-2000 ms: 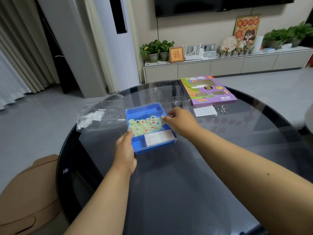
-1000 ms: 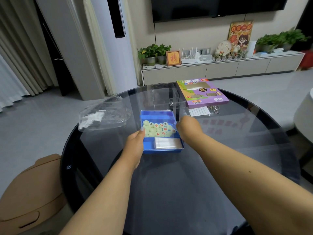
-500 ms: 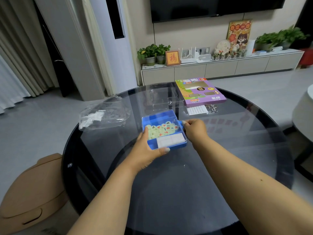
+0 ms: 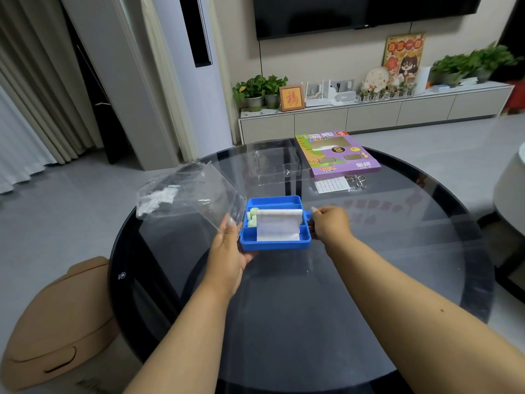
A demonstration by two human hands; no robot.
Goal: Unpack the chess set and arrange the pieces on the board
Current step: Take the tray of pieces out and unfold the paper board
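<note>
A blue plastic tray (image 4: 274, 244) is held between both hands over the round dark glass table (image 4: 312, 308). My left hand (image 4: 227, 251) grips its front left corner from below. My right hand (image 4: 329, 224) pinches its right edge. A white folded sheet (image 4: 277, 226) lies across the tray and covers most of the pale green chess pieces (image 4: 251, 218); only a few show at the tray's left side. I cannot tell whether the tray touches the glass.
Crumpled clear plastic wrapping (image 4: 181, 194) lies left of the tray. Behind it stand a clear plastic box (image 4: 272, 163), a purple game box (image 4: 338, 153), a white slip (image 4: 332, 184) and metal rings (image 4: 358, 180). A tan chair (image 4: 56, 322) is at the lower left.
The tray has turned and come nearer to me. The white sheet has shifted from the front compartment over the pieces. My left hand moved under the front left corner.
</note>
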